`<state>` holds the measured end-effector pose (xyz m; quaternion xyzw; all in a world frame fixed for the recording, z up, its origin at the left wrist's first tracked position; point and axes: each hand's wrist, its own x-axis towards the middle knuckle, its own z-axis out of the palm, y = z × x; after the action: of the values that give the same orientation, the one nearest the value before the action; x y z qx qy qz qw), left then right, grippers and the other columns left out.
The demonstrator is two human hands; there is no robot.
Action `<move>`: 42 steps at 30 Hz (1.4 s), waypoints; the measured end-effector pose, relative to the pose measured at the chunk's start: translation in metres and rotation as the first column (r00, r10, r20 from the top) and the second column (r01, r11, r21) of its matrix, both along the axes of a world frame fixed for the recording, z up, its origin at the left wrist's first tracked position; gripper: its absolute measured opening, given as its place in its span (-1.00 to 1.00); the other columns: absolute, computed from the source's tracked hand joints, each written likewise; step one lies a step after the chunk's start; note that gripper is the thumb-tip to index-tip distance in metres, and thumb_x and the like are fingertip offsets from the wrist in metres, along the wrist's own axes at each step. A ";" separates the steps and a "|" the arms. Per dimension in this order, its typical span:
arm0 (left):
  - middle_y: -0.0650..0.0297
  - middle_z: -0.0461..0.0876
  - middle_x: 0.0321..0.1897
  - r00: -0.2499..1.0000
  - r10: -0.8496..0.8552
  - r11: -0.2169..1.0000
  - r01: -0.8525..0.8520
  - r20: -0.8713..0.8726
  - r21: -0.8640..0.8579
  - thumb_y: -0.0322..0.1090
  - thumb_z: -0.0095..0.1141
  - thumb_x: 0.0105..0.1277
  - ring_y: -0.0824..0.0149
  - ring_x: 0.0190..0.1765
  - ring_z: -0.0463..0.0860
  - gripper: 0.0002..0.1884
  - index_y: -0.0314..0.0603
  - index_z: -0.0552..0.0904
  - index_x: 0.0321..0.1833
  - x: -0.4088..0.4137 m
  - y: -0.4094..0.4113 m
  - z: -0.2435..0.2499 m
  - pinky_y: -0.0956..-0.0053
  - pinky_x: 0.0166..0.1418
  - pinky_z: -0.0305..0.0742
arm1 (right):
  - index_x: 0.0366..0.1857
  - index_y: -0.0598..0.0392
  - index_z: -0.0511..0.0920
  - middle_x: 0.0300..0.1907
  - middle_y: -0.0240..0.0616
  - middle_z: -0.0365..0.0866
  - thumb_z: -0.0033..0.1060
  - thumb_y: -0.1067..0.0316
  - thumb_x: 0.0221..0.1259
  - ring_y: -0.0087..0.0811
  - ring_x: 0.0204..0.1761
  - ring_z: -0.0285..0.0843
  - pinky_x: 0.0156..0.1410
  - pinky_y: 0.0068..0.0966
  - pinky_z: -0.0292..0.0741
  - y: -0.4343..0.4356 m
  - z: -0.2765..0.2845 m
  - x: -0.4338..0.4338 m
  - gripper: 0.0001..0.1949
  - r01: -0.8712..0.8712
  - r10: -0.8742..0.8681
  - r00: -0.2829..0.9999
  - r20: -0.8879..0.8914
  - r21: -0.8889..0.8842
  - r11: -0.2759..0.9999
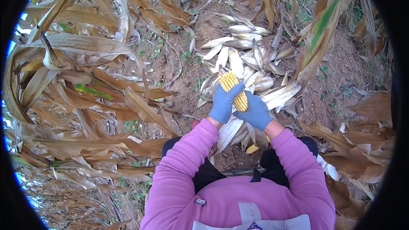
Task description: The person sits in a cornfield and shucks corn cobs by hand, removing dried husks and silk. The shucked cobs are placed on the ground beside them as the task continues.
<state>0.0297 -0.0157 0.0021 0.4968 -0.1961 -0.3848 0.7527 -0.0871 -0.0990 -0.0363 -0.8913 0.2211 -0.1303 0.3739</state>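
Both my hands wear blue-grey gloves and hold one husked ear of yellow corn [228, 81] over a heap of pale corn husks [236, 62]. My left hand [224, 100] wraps the middle of the ear from the left, its thumb across the kernels. On the right, my right hand [255, 110] grips the lower end. The ear's other end, with dark dried silk, points up and to the left. Below my hands, pale husks [230, 131] hang or lie towards the ground. Another yellow ear of corn [252, 149] shows partly there, between my knees.
Dry corn stalks and leaves [96, 54] crowd the left side, some reaching close to my left arm. A partly green leaf [322, 28] arches down at the right towards the heap. More brown leaves [358, 153] lie at the lower right. Reddish soil [345, 67] shows around the heap.
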 end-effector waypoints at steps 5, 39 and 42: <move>0.35 0.60 -0.26 1.000 0.001 1.000 -0.001 0.013 -0.010 -0.35 0.28 0.19 0.48 -0.22 0.60 -0.70 -0.23 0.54 -0.06 0.002 -0.001 -0.004 0.55 -0.11 0.50 | 0.13 0.10 0.36 -0.18 0.02 0.59 0.45 0.01 -0.17 -0.01 -0.08 0.56 0.00 -0.18 0.50 0.000 0.002 0.000 -0.28 -0.005 0.006 1.000 -0.008 0.057 0.998; 0.33 0.61 -0.31 0.987 -0.077 0.997 0.076 0.138 0.014 -0.37 0.25 0.17 0.49 -0.25 0.60 -0.77 -0.24 0.55 -0.14 -0.007 0.012 0.019 0.55 -0.14 0.51 | 0.21 0.09 0.38 0.06 -0.05 0.57 0.36 -0.10 0.04 -0.09 0.08 0.55 0.16 -0.28 0.48 0.010 -0.059 0.008 -0.30 -0.180 0.142 0.981 0.132 0.347 0.920; 0.33 0.61 -0.30 0.983 -0.081 0.997 0.082 0.164 0.005 -0.37 0.25 0.17 0.49 -0.25 0.60 -0.77 -0.24 0.56 -0.13 -0.008 0.010 0.015 0.56 -0.14 0.51 | 0.20 0.07 0.40 0.04 -0.06 0.58 0.33 -0.12 0.06 -0.09 0.07 0.56 0.16 -0.27 0.48 0.009 -0.060 0.008 -0.33 -0.186 0.152 0.980 0.125 0.330 0.925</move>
<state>0.0218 -0.0062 0.0173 0.5175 -0.2777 -0.3730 0.7182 -0.0788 -0.0900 -0.0959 -0.8216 0.1441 -0.1004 0.5424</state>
